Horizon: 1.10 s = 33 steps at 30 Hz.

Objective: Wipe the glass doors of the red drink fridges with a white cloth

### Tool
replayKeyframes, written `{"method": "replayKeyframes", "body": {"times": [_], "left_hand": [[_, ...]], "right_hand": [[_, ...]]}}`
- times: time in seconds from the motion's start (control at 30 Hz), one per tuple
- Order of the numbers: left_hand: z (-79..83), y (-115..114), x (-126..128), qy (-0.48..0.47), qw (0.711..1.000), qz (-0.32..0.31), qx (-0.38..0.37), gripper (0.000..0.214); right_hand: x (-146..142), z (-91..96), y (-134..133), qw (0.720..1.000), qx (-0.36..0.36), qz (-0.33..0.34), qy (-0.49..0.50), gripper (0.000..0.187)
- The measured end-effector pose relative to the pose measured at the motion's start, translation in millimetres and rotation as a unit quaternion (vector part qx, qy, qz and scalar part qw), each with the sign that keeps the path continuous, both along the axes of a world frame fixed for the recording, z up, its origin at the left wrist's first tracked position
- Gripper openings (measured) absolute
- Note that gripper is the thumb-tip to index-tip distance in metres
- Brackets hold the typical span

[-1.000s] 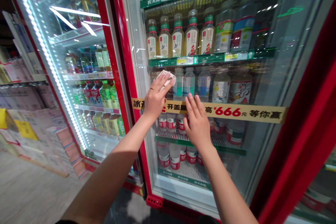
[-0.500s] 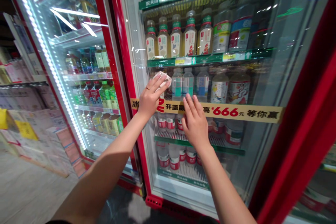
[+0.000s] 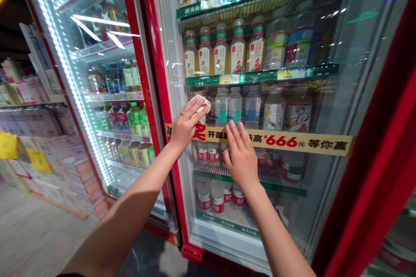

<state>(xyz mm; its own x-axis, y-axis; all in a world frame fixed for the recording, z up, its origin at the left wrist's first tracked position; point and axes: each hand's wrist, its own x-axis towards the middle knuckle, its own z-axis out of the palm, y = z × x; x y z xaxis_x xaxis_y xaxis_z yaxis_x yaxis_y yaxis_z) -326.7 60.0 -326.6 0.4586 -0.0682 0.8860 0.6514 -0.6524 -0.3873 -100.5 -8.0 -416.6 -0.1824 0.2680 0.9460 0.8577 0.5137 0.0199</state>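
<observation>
My left hand (image 3: 184, 126) presses a folded white tissue (image 3: 202, 103) with a faint pattern against the glass door (image 3: 325, 95) of a drinks fridge. Its fingers lie over the tissue, and a ring shows on one finger. To the right, my right hand (image 3: 241, 156) rests with straight fingers against the same door and holds nothing. A yellow strip with red and black print (image 3: 312, 142) runs across the glass, and both hands cover parts of it. Behind the pane, soda bottles (image 3: 234, 104) stand near the fingertips.
Several rows of bottled drinks (image 3: 237, 49) fill the fridge shelves. The door's red frame (image 3: 159, 52) runs down its left side. Another lit fridge (image 3: 125, 108) stands to the left, with stacked cartons (image 3: 48, 151) beyond it. Grey floor (image 3: 39, 233) shows at lower left.
The camera view has shifted slightly, so the fridge sits a little lower and farther right. Both hands have moved slightly left relative to the bottles, and the tissue stays under my left hand.
</observation>
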Motion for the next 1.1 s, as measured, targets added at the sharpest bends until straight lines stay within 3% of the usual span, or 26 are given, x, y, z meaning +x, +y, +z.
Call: {"method": "replayKeyframes", "body": {"times": [0.17,0.4,0.63,0.87,1.1], "left_hand": [[12.2,3,16,-0.017,1.000,0.001,0.010,0.091],[-8.5,0,-12,0.057,0.998,0.001,0.001,0.075],[6.6,9,-18,-0.088,0.996,0.023,0.001,0.086],[-7.3,3,-34,0.014,1.000,0.028,0.006,0.088],[20.3,17,-37,-0.074,0.997,0.027,0.014,0.087]], "right_hand": [[-7,-0.3,2,1.000,-0.017,0.006,-0.020,0.096],[-9,-2.8,4,0.999,-0.020,0.016,-0.024,0.096],[-11,-7.5,8,0.999,-0.017,0.017,-0.026,0.097],[-13,-5.1,4,0.999,-0.034,0.019,-0.027,0.097],[-18,-7.2,2,0.998,-0.048,0.028,-0.042,0.096]]}}
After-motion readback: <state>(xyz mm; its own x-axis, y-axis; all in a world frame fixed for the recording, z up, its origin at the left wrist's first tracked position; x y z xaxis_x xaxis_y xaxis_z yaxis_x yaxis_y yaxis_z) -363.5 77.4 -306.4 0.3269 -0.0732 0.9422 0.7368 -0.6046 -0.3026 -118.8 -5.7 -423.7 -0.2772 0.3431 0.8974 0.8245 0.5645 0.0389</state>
